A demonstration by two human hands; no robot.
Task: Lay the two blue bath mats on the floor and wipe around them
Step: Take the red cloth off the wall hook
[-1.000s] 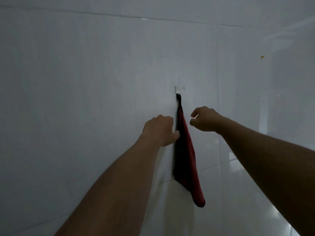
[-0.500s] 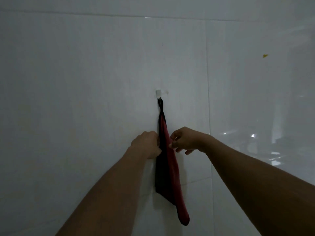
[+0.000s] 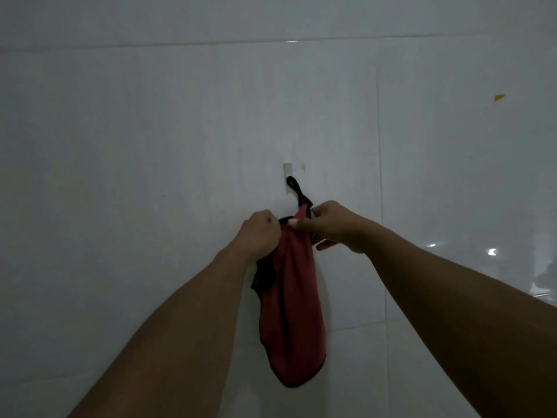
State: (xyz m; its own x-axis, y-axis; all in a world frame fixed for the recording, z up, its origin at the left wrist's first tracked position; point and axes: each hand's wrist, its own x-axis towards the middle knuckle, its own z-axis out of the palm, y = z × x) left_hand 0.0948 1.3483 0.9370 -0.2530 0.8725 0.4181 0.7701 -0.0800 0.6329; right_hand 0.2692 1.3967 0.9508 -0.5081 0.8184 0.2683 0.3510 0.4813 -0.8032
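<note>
A dark red cloth (image 3: 291, 312) with a black edge hangs by its black loop (image 3: 294, 188) from a small white wall hook (image 3: 288, 170). My left hand (image 3: 259, 233) grips the cloth's upper left edge with curled fingers. My right hand (image 3: 334, 226) pinches the top of the cloth just below the loop. The two hands almost touch, with the cloth bunched between them. No blue bath mat is in view.
A glossy white tiled wall (image 3: 150, 146) fills the view, with grout lines across it. A small yellow fleck (image 3: 499, 97) sits on the upper right tile. Bright reflections show on the right tiles (image 3: 491, 251).
Both hands have closed in on the top of the cloth, and the right hand now pinches it. The upper cloth is bunched and the loop tilts right.
</note>
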